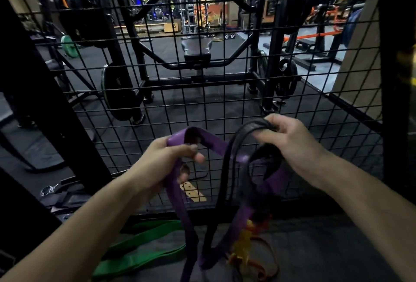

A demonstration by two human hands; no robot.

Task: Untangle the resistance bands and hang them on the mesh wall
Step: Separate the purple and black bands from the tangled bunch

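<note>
A green band (144, 248) lies flat on the floor at 7 o'clock. The left hand (157, 164) curls round a wide purple band (177, 194). At 3 o'clock the right hand (290, 137) pinches a thin black band (227, 169), looped through the purple, before the mesh wall (202, 67).

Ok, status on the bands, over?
Left hand grips purple band. Right hand grips black band. Both tangled. Nothing on mesh.

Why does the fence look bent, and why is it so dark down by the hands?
Head view: the wide-angle lens bows the mesh wall outward; bright lamps sit far behind, so the purple band and black band are dim, and the floor bands murky and soft.
</note>
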